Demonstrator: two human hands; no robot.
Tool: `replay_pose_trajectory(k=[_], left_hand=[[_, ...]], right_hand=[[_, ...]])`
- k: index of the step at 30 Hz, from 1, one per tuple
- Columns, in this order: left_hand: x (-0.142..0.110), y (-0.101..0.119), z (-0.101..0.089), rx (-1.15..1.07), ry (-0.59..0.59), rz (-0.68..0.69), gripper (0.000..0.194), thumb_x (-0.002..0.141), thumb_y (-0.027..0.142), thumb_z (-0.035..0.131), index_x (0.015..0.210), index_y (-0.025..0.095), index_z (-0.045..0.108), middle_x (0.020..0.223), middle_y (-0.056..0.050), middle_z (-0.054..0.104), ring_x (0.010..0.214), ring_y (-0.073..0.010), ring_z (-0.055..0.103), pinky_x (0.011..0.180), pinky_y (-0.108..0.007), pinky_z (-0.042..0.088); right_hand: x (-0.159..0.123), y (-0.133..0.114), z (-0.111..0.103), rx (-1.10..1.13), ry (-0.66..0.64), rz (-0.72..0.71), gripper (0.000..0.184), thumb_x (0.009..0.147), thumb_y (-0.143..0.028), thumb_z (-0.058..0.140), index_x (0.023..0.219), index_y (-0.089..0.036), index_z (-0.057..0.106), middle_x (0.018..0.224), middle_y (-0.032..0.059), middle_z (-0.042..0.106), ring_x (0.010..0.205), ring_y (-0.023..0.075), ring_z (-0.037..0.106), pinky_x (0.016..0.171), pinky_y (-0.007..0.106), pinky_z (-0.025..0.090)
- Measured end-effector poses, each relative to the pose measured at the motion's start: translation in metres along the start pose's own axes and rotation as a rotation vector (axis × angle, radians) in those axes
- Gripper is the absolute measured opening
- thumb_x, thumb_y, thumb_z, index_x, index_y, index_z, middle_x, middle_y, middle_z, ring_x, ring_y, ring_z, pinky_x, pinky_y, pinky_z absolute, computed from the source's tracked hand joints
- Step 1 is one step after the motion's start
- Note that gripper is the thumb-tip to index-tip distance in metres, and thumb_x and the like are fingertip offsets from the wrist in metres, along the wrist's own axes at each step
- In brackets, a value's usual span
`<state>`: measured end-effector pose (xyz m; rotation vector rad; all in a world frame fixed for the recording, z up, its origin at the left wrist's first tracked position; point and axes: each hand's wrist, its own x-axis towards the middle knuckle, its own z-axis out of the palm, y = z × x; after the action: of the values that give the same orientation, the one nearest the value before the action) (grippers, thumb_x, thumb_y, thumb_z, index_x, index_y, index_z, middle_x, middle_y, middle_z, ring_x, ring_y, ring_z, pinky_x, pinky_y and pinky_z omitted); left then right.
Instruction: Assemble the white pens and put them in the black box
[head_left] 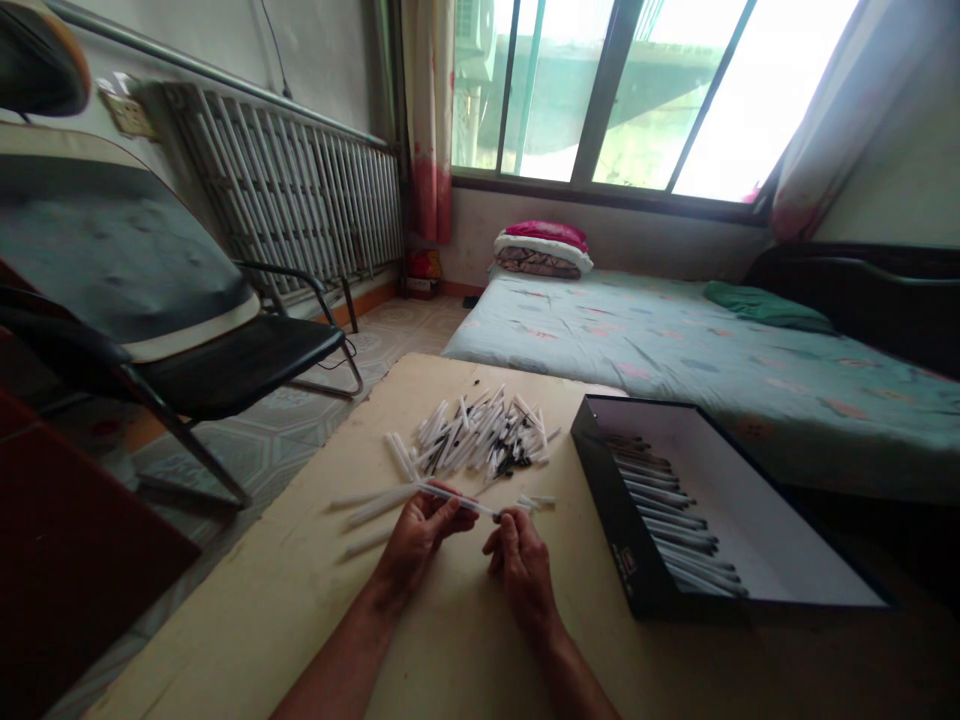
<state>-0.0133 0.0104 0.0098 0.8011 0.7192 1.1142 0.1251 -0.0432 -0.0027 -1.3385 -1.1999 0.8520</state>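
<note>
My left hand [421, 530] and my right hand [519, 558] meet over a pale wooden table [300, 610]. Together they pinch one thin white pen [469, 502], the left hand on its barrel, the right on its right end. Just beyond my hands lies a loose pile of white pens and black caps [480, 440]. Several more white barrels [375, 505] lie to the left of my left hand. To the right stands an open black box [637, 570] with a white inside, holding a row of finished pens [675, 530].
A black chair [187, 340] stands left of the table, beside a radiator [300, 190]. Behind the table is a bed [675, 340] with a light green sheet, pillows [544, 248] and a window above.
</note>
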Motion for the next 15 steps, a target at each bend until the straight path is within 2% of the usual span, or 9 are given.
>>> replay_pose_trajectory(k=[2,7,15], left_hand=[[0.0005,-0.0002,-0.0004,-0.002,-0.001,0.0,0.023,0.067,0.025,0.073,0.079,0.014,0.056,0.075,-0.005,0.071,0.067,-0.0174,0.067,0.071,-0.033,0.052],[0.0005,-0.0008,-0.0011,0.044,-0.048,0.013,0.021,0.07,0.024,0.07,0.081,0.015,0.056,0.076,-0.006,0.072,0.067,-0.0178,0.067,0.068,-0.032,0.052],[0.0016,-0.0015,-0.0033,0.073,-0.057,0.032,0.022,0.068,0.026,0.071,0.08,0.015,0.057,0.076,-0.007,0.072,0.067,-0.0187,0.067,0.068,-0.033,0.052]], right_hand=[[0.0002,-0.0003,-0.0003,-0.008,-0.002,-0.005,0.031,0.091,-0.047,0.035,0.082,-0.02,0.047,0.06,-0.0033,0.057,0.039,0.0079,0.047,0.042,0.018,0.037],[-0.0003,-0.0007,-0.0007,-0.037,0.014,-0.02,0.037,0.092,-0.046,0.033,0.067,-0.021,0.044,0.056,-0.0034,0.055,0.04,0.0075,0.048,0.045,0.018,0.038],[-0.0001,0.0019,-0.0006,-0.058,0.004,-0.024,0.04,0.091,-0.048,0.032,0.066,-0.02,0.044,0.052,-0.0038,0.054,0.038,0.0078,0.047,0.044,0.018,0.037]])
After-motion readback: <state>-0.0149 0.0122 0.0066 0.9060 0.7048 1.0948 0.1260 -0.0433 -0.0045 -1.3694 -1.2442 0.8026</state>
